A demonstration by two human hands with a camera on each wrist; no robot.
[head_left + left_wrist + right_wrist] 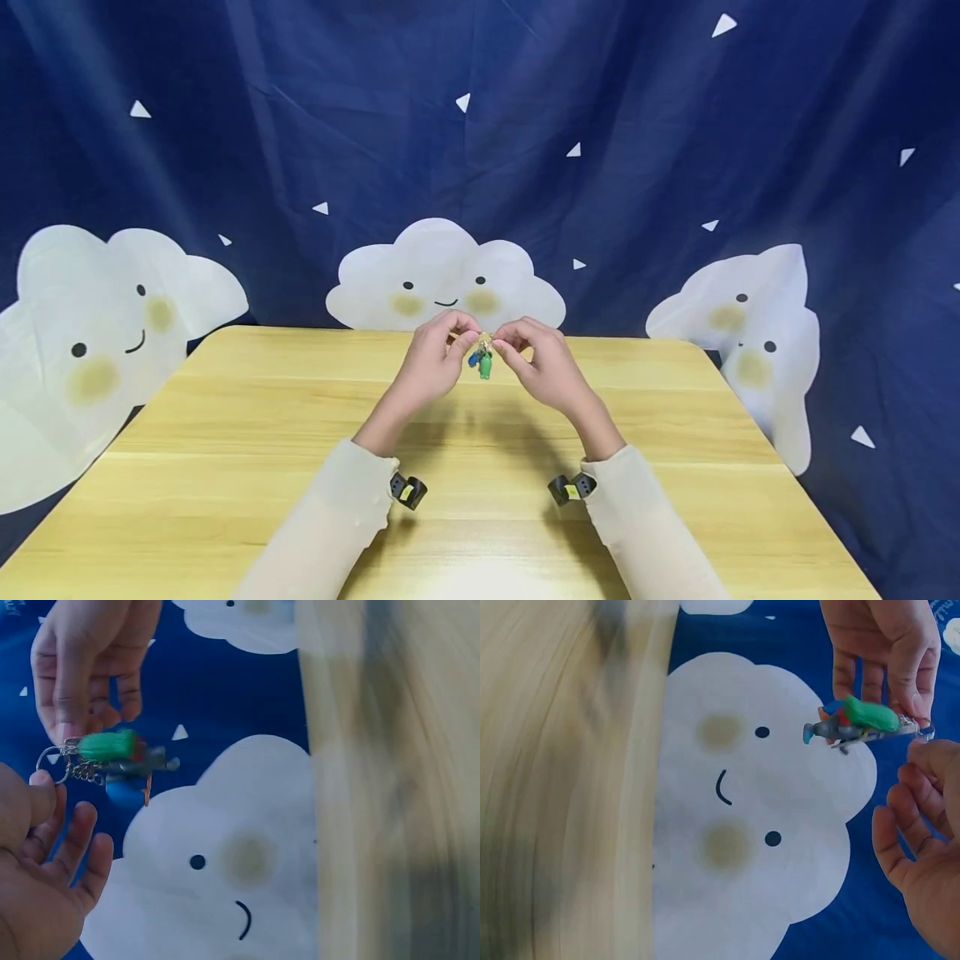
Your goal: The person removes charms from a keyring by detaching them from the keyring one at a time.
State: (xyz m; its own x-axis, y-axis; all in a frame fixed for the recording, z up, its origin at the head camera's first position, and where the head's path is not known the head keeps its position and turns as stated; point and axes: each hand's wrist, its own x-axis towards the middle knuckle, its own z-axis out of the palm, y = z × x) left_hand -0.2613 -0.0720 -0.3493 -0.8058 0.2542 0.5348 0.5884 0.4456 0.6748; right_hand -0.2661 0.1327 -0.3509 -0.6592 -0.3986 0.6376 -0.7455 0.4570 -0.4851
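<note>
Above the far part of the table, my two hands meet at a metal key ring [40, 757] with several small charms on short chains. My left hand [435, 354] pinches the ring between thumb and forefinger, the other fingers spread loosely. From the opposite side my right hand [546, 367] pinches at the ring where the chains join it. Below the fingers dangle a green charm [485, 367] and a blue charm [474, 359]. A grey figure charm [838, 727] with a light blue end shows beside the green one in the right wrist view.
A pale wooden table [300, 417] lies under both forearms. Behind it hangs a dark blue curtain [390, 125] printed with white smiling clouds and small triangles. A black wrist camera [408, 490] sits on the left sleeve, another [572, 489] on the right.
</note>
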